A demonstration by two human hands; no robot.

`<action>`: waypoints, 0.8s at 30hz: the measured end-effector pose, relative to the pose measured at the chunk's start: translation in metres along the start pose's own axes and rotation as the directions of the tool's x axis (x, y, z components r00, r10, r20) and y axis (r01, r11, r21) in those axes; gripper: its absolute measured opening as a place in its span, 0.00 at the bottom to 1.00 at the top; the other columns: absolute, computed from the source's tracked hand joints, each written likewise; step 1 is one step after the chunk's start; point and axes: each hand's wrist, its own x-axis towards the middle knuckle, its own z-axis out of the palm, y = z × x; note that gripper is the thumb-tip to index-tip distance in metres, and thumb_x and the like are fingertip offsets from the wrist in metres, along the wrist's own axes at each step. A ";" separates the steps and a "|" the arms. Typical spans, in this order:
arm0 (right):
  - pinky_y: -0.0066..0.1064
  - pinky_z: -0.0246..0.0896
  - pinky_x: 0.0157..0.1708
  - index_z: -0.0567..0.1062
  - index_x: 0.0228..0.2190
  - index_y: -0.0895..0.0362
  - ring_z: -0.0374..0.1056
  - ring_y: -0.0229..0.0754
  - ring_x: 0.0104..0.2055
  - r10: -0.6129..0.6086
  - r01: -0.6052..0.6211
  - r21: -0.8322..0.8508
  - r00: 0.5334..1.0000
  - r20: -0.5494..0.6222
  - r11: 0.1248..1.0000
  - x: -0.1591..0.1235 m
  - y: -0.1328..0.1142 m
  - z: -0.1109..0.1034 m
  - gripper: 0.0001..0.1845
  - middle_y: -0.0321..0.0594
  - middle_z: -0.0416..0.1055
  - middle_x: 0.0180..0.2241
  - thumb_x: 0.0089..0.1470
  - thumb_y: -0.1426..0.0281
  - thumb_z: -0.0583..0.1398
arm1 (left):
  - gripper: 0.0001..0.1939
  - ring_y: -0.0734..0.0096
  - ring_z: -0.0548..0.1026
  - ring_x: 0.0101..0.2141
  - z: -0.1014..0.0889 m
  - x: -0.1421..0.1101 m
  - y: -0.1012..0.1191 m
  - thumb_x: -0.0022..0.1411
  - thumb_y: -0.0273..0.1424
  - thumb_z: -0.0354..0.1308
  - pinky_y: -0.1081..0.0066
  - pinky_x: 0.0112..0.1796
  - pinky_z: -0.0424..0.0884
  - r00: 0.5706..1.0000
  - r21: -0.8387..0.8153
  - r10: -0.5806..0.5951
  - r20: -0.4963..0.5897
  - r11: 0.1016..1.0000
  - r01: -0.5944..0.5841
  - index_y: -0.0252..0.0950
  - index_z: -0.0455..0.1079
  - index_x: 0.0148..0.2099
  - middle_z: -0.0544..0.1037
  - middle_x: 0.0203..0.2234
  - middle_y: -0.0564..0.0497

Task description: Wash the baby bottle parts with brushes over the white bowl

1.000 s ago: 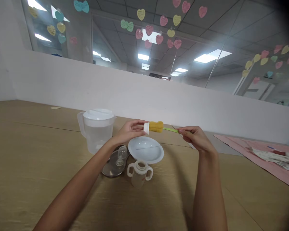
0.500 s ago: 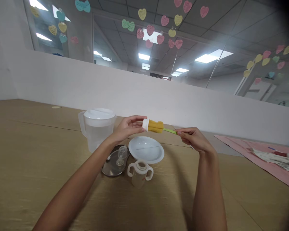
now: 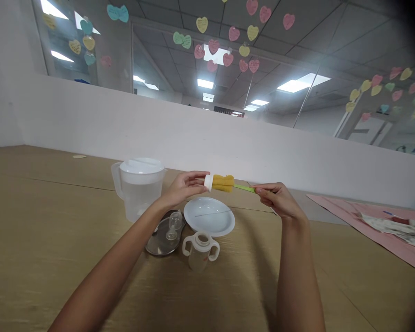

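Yellow sponge brush (image 3: 223, 183) sits mid-frame, hardly moved since a moment ago; the left hand (image 3: 184, 188) still grips the white ring (image 3: 208, 182) against its tip, the right hand (image 3: 278, 198) pinching its green handle (image 3: 244, 187).

The left hand (image 3: 181, 188) held a white ring (image 3: 208, 182) against the yellow sponge brush (image 3: 223, 183), whose green handle (image 3: 245, 188) the right hand (image 3: 278, 199) pinched. Below, a two-handled bottle (image 3: 200, 251) stood upright on the bench (image 3: 152, 295), near a white bowl (image 3: 209, 220).
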 end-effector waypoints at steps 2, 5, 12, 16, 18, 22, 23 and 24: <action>0.26 0.31 0.18 0.77 0.31 0.64 0.39 0.28 0.18 0.004 -0.004 -0.004 1.000 -0.002 1.000 0.001 0.001 0.000 0.24 0.29 0.47 0.14 0.37 0.57 0.64 | 0.25 0.65 0.71 0.41 0.000 0.000 -0.001 0.46 0.30 0.62 0.66 0.43 0.68 1.000 -0.002 -0.002 0.013 1.000 0.002 0.34 0.66 0.49 0.72 0.45 0.45; 0.26 0.31 0.18 0.77 0.30 0.63 0.38 0.28 0.18 0.019 -0.018 -0.008 1.000 0.004 1.000 0.002 0.002 0.000 0.22 0.29 0.46 0.14 0.38 0.57 0.64 | 0.24 0.65 0.71 0.41 -0.001 -0.001 0.000 0.45 0.30 0.62 0.66 0.43 0.68 1.000 -0.023 0.000 0.018 1.000 0.001 0.34 0.67 0.48 0.72 0.45 0.45; 0.26 0.30 0.18 0.76 0.27 0.64 0.39 0.27 0.17 0.063 -0.062 -0.014 0.995 0.079 0.998 0.000 0.000 0.002 0.20 0.29 0.45 0.15 0.39 0.58 0.63 | 0.25 0.62 0.70 0.44 -0.001 -0.002 0.004 0.44 0.31 0.63 0.64 0.44 0.67 0.999 -0.062 0.041 -0.020 0.997 -0.043 0.34 0.68 0.47 0.72 0.44 0.45; 0.26 0.31 0.18 0.77 0.31 0.63 0.39 0.27 0.17 0.085 -0.086 0.001 0.988 0.126 0.996 -0.002 -0.001 0.000 0.20 0.28 0.45 0.14 0.40 0.59 0.64 | 0.26 0.61 0.70 0.44 -0.001 -0.001 0.003 0.44 0.31 0.63 0.63 0.44 0.67 0.998 -0.068 0.056 -0.028 0.996 -0.058 0.35 0.67 0.48 0.72 0.45 0.44; 0.26 0.32 0.18 0.77 0.32 0.64 0.38 0.27 0.17 0.076 -0.080 0.018 0.985 0.152 0.997 -0.004 0.000 -0.003 0.20 0.28 0.45 0.14 0.40 0.60 0.64 | 0.26 0.61 0.70 0.44 0.001 -0.001 0.002 0.44 0.31 0.63 0.64 0.44 0.67 0.998 -0.064 0.055 -0.028 0.996 -0.057 0.34 0.67 0.48 0.72 0.46 0.44; 0.26 0.32 0.18 0.77 0.31 0.63 0.39 0.27 0.18 0.023 -0.030 0.066 0.994 0.104 0.997 -0.003 0.004 -0.006 0.19 0.29 0.47 0.14 0.39 0.61 0.64 | 0.25 0.64 0.71 0.42 0.004 -0.002 0.005 0.45 0.29 0.63 0.66 0.42 0.69 0.999 -0.044 0.031 -0.026 0.999 -0.032 0.32 0.66 0.48 0.73 0.43 0.44; 0.26 0.31 0.18 0.77 0.30 0.63 0.39 0.27 0.18 0.012 -0.018 0.077 0.997 0.079 0.997 -0.002 0.005 -0.006 0.19 0.29 0.47 0.14 0.39 0.61 0.64 | 0.25 0.65 0.71 0.41 0.005 -0.002 0.006 0.45 0.29 0.62 0.66 0.42 0.69 1.000 -0.032 0.021 -0.022 0.999 -0.022 0.32 0.66 0.48 0.73 0.42 0.44; 0.26 0.31 0.18 0.77 0.29 0.63 0.39 0.27 0.18 0.005 -0.010 0.083 0.998 0.058 0.997 -0.001 0.006 -0.006 0.18 0.29 0.47 0.14 0.39 0.61 0.64 | 0.25 0.66 0.72 0.40 0.005 -0.003 0.007 0.45 0.29 0.62 0.66 0.41 0.69 1.000 -0.019 0.011 -0.015 1.000 -0.011 0.32 0.66 0.48 0.73 0.41 0.45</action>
